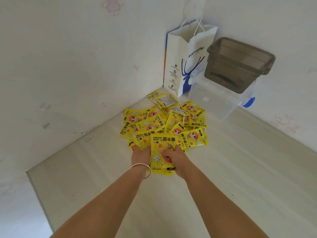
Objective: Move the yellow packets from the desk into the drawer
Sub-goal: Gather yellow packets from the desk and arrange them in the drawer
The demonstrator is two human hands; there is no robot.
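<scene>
"HAND WARMER" packets [163,143]; "luckin coffee" bag [193,66]

A pile of packets [164,124] lies on the desk [240,169], near the back corner. Behind the pile stands a paper bag [185,62]. Right of the bag sits a clear box [221,100] with a smaller box [238,64] on top. Both hands [141,156] [176,159] are at the front of the pile, with one packet [162,152] between them.

Pale walls [68,57] with faint pink bunny pictures meet in a corner behind a light desk [240,169].
</scene>
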